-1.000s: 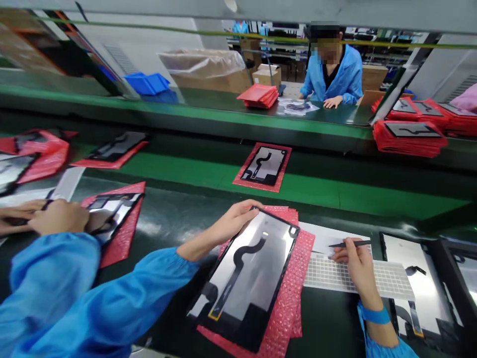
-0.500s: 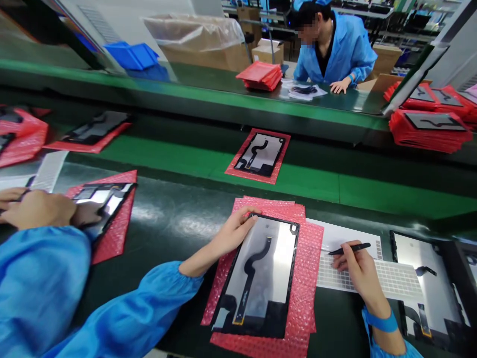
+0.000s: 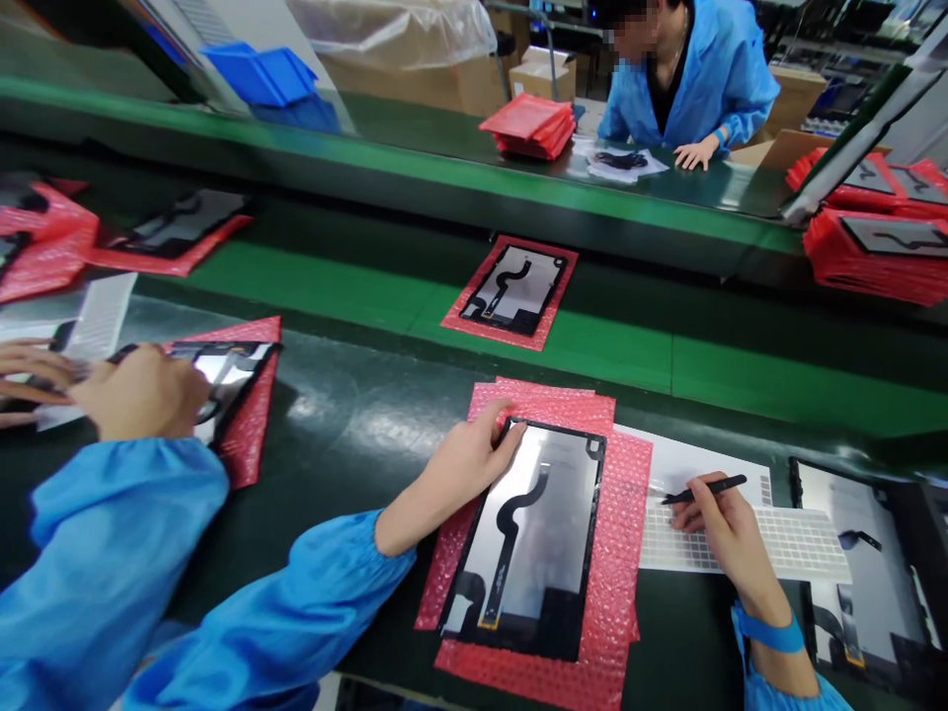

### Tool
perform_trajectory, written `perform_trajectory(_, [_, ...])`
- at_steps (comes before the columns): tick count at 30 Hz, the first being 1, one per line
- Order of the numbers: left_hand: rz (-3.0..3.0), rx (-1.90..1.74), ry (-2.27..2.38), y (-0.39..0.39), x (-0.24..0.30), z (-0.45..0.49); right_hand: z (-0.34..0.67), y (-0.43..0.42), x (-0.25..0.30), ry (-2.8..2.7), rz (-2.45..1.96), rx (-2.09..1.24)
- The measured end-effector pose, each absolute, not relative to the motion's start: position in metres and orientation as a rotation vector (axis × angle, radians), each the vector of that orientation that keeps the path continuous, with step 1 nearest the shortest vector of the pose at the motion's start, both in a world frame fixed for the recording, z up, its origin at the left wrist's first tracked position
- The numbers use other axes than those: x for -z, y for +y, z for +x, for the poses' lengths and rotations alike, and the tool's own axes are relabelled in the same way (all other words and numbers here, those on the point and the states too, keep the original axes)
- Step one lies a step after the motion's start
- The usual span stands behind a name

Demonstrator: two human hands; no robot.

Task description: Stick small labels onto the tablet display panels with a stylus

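Pink bubble wrap [image 3: 622, 553] has the display panel [image 3: 552, 553] lying flat on it, left hand [image 3: 470, 459] open with fingertips pressing its top-left corner; right hand [image 3: 722, 528] pinches black tweezers [image 3: 703, 489] over the sticker sheet [image 3: 800, 543]. I'd hold fingers off the flex cable [image 3: 518, 512], tip low

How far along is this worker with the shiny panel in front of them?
Looks done: one silver panel with a black ribbon cable lies on red wrap out on the green belt. In hand: the left hand steadies a second such panel on pink bubble wrap, while the right hand holds a thin black tool over a white gridded sheet. Left: apparently more panels at right.
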State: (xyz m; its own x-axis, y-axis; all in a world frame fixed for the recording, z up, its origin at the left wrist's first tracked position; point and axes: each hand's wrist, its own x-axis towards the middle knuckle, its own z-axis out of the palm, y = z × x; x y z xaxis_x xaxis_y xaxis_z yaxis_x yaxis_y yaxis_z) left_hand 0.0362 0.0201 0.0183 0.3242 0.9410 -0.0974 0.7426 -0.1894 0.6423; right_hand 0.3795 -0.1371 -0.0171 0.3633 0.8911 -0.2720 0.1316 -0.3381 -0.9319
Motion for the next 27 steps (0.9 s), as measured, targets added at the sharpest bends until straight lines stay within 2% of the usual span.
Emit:
perform_trajectory(9, [1.93, -0.618, 1.384, 0.011, 0.0, 0.026, 0.381, -0.134, 0.012, -0.884, -1.724, -1.075])
perform_trajectory(16, [1.681, -0.695, 1.207, 0.012, 0.006, 0.02, 0.383, -0.131, 0.001, -0.688, -1.563, -1.074])
perform_trajectory(23, [1.524, -0.575, 1.081, 0.008, -0.002, 0.001, 0.311, -0.116, -0.037, -0.709, -1.467, -0.987])
perform_trajectory(27, [1.457, -0.485, 0.956, 0.008, -0.001, -0.008, 0.249, -0.099, -0.041, -0.757, -1.476, -1.042])
